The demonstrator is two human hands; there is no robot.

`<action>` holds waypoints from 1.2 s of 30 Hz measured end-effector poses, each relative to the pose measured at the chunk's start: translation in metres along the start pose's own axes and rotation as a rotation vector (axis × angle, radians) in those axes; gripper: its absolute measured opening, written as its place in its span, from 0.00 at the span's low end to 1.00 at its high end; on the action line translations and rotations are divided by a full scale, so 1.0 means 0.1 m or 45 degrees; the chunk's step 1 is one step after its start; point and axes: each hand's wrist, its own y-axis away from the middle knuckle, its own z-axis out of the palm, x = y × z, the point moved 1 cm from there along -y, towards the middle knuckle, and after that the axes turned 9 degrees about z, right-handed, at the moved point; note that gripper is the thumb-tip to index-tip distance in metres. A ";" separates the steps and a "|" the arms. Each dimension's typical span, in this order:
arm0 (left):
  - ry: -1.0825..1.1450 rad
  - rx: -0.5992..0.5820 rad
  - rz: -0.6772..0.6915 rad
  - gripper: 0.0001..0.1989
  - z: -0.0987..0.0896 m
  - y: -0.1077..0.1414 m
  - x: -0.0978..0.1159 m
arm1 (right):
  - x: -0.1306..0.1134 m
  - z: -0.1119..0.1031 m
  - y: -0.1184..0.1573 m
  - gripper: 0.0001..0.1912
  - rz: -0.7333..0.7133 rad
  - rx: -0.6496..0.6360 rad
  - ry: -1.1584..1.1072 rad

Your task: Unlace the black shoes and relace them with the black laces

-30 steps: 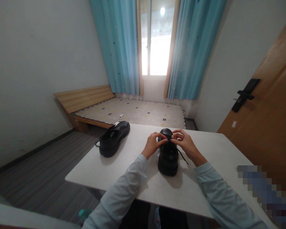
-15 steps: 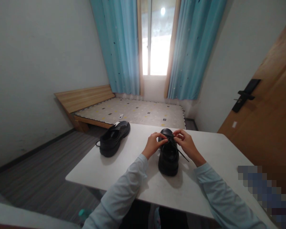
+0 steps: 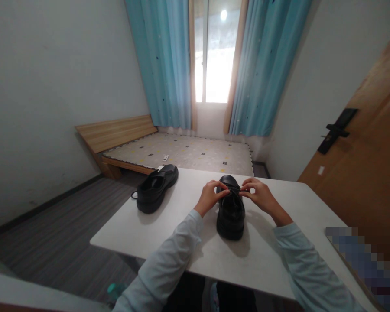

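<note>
A black lace-up shoe (image 3: pixel 230 221) stands upright on the white table (image 3: pixel 182 234), its heel toward me. At its left side my left hand (image 3: pixel 212 196) pinches the black shoelace (image 3: pixel 234 190) between thumb and forefinger, close to the knot area. My right hand (image 3: pixel 257 194) grips the lace from the right side, thumb and fingertips pressed together. The exact shape of the lacing is too small and dark to make out. Farther left on the table rests a second black shoe (image 3: pixel 154 190), with a loop of lace hanging past its left side. Neither hand touches it.
Beyond the table is a bed (image 3: pixel 195 149) with a wooden headboard and a small white remote (image 3: pixel 165 158) on it. A wooden door (image 3: pixel 364 160) with a black handle stands at the right. A green-capped object (image 3: pixel 115 290) is low at the left.
My right hand has shifted slightly right, away from the shoe's middle, with the lace in its fingers. The loose lace end at the shoe's right no longer shows. My left hand stays put.
</note>
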 end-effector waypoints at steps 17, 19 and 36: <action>-0.005 -0.011 -0.013 0.08 -0.01 0.02 -0.02 | 0.13 -0.05 -0.01 0.12 0.416 0.144 -0.548; -0.014 -0.016 -0.017 0.09 -0.01 0.03 -0.03 | 0.08 -0.05 0.00 0.14 0.451 0.125 -0.777; -0.012 0.001 0.006 0.08 -0.01 0.02 -0.04 | 0.01 -0.10 -0.01 0.12 0.305 0.350 -0.531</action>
